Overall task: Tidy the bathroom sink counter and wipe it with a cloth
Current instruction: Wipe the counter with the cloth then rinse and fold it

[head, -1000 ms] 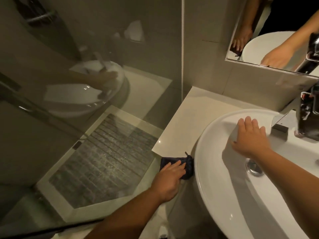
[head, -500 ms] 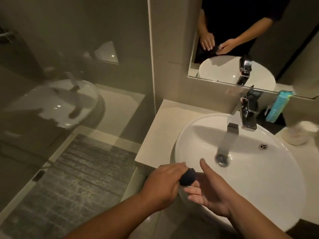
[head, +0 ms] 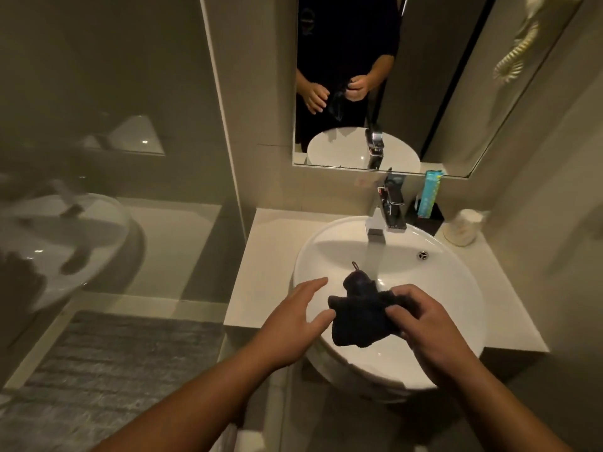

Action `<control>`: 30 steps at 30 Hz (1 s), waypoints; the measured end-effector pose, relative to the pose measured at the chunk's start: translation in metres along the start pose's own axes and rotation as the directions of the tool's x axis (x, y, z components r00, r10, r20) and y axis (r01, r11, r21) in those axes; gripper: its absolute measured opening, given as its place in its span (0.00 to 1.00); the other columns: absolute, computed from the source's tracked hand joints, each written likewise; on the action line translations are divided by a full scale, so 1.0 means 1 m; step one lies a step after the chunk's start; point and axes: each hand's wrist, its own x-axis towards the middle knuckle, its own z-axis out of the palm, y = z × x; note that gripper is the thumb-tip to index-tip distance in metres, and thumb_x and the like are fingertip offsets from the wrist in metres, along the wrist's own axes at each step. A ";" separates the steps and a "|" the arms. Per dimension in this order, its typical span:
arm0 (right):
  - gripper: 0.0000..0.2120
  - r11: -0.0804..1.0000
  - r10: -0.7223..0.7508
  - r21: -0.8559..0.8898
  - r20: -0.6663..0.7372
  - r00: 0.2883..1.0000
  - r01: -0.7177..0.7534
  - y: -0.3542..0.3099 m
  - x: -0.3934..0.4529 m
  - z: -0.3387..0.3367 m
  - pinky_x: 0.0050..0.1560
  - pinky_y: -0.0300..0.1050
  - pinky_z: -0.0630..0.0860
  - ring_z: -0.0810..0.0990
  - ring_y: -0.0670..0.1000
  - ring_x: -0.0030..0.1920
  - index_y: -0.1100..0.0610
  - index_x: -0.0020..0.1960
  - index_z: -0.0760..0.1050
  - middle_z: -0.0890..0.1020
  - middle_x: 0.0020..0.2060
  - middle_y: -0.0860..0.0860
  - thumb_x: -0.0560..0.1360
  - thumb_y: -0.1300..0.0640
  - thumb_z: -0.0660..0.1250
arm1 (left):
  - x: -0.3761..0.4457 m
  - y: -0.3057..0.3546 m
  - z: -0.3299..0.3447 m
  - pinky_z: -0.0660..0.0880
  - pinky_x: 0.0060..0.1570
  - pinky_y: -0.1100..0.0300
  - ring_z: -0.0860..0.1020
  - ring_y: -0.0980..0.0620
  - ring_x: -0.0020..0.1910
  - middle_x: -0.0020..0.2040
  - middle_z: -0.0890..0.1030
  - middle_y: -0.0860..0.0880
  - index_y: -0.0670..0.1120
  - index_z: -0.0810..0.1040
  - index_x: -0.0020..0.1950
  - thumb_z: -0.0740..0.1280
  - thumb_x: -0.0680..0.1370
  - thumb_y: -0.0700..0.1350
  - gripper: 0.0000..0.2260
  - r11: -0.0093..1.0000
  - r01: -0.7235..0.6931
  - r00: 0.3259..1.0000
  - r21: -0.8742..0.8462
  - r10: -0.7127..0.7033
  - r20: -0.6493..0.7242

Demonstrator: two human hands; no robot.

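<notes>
A dark blue cloth with a small loop hangs over the white round sink basin. My right hand grips the cloth's right edge. My left hand is just left of the cloth with fingers spread, its thumb near or touching the cloth's edge. Water runs from the chrome tap onto the cloth's top. The pale counter surrounds the basin.
Behind the basin to the right stand a dark holder with a teal packet and a white container. A mirror hangs above. A glass shower screen and grey floor mat lie left.
The cloth went from my left hand at the counter's edge to my right hand over the basin. It now hangs unfolded under running water. My left hand has let go.
</notes>
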 end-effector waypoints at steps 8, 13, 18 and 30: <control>0.15 0.996 -0.079 -0.058 -0.107 0.991 0.073 0.013 -0.044 -0.043 0.47 0.45 0.81 0.82 0.50 0.48 0.44 0.46 0.78 0.83 0.44 0.48 0.77 0.65 0.64 | -0.004 0.036 0.033 0.68 0.47 0.74 0.73 0.66 0.50 0.48 0.77 0.62 0.57 0.76 0.53 0.66 0.77 0.51 0.06 0.990 -0.134 0.983 0.034 0.128 0.131; 0.28 0.964 -0.044 -0.262 -0.027 0.999 0.035 0.032 -0.072 -0.081 0.55 0.36 0.75 0.78 0.42 0.54 0.27 0.62 0.64 0.77 0.53 0.39 0.77 0.59 0.65 | -0.018 0.062 0.051 0.68 0.43 0.70 0.72 0.61 0.44 0.44 0.74 0.59 0.53 0.78 0.50 0.65 0.77 0.47 0.04 0.941 -0.259 0.966 0.216 0.253 0.056; 0.14 0.815 -0.051 -0.567 0.132 0.990 0.118 0.045 -0.093 -0.118 0.47 0.32 0.72 0.77 0.39 0.50 0.36 0.52 0.73 0.79 0.48 0.38 0.78 0.57 0.64 | -0.031 0.094 0.080 0.68 0.46 0.65 0.69 0.58 0.44 0.46 0.77 0.54 0.52 0.78 0.50 0.66 0.76 0.47 0.04 0.851 -0.378 0.924 0.364 0.371 0.093; 0.09 0.783 -0.070 -0.576 0.296 0.953 0.237 0.081 -0.130 -0.177 0.49 0.38 0.76 0.78 0.39 0.49 0.40 0.46 0.75 0.81 0.46 0.40 0.74 0.55 0.68 | -0.096 0.113 0.138 0.70 0.43 0.69 0.72 0.63 0.44 0.45 0.75 0.59 0.56 0.78 0.50 0.68 0.75 0.47 0.06 0.913 -0.212 0.977 0.349 0.193 0.087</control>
